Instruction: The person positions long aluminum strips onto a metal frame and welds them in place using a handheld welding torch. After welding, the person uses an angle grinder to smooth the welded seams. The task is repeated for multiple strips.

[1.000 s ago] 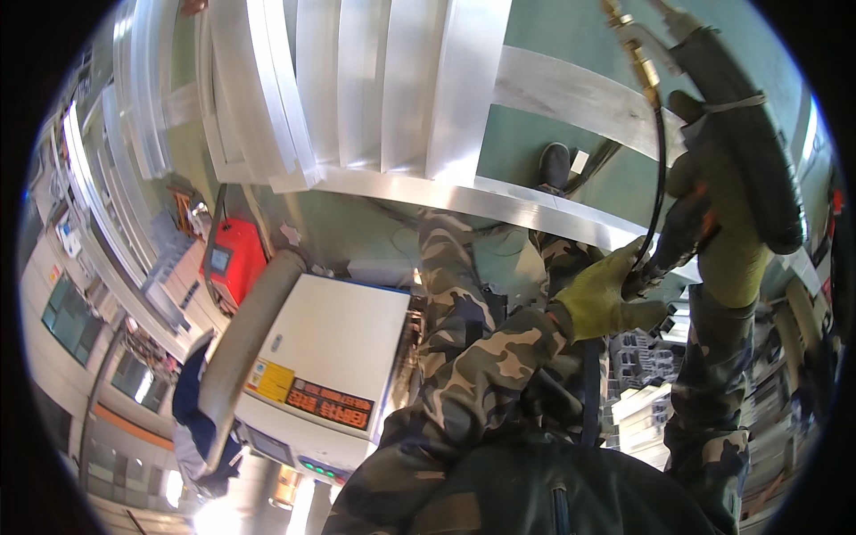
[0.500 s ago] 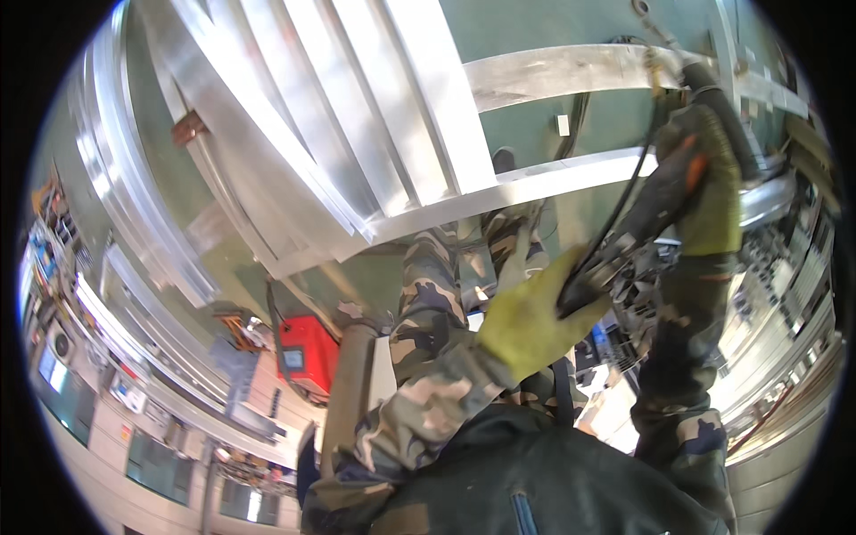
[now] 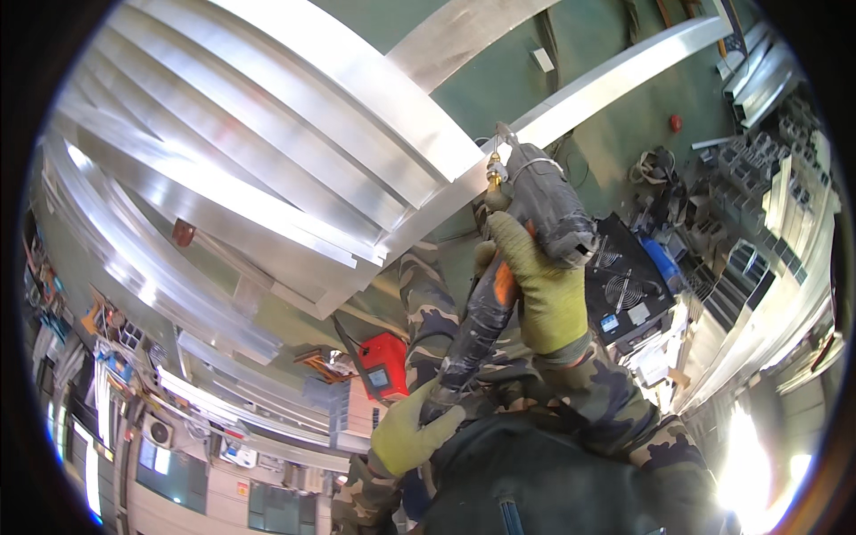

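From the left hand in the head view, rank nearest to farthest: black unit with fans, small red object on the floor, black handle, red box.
1. Black handle: in the left hand.
2. Red box: just above, slightly left.
3. Black unit with fans: right.
4. Small red object: upper right.

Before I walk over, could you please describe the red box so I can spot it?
Find the large silver frame at upper left. Below its lower edge, beside the camouflage trousers, sits the red box. Unlike its duller neighbours, it is bright red with a screen.
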{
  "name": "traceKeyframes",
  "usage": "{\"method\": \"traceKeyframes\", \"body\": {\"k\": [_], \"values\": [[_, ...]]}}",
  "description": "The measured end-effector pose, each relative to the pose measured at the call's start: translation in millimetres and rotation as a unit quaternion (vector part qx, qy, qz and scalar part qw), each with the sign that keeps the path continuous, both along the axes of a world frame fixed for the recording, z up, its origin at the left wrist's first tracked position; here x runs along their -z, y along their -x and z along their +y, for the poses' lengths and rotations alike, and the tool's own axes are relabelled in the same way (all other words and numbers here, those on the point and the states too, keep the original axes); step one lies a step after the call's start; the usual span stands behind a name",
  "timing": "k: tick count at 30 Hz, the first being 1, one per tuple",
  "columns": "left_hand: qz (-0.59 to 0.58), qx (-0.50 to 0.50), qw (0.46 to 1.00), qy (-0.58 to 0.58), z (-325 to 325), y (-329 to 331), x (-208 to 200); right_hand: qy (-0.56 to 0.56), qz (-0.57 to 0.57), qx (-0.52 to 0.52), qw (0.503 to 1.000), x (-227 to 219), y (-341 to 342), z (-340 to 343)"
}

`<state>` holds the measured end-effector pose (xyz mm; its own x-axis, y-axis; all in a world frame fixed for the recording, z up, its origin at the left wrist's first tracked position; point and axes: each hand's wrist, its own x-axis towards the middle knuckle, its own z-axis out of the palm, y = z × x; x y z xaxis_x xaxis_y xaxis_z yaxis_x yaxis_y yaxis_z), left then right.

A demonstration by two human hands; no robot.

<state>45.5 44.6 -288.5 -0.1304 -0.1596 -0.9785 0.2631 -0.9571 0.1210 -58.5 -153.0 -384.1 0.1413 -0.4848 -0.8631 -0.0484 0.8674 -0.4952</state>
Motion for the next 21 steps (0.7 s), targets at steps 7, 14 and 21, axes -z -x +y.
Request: {"method": "traceKeyframes", "body": {"k": [7,14,21], "values": [[0.074,0.024,0.994,-0.081,91,-49,15,0.007,0.063,-0.026,0.998,-3,-32,78],[0.07,0.032,0.996,-0.043,135,-76,63,0.064,0.106,0.013,0.992,27,-52,130],[0.109,0.048,0.993,-0.02,152,-97,94,0.093,0.159,-0.079,0.98,41,-50,148]]}}
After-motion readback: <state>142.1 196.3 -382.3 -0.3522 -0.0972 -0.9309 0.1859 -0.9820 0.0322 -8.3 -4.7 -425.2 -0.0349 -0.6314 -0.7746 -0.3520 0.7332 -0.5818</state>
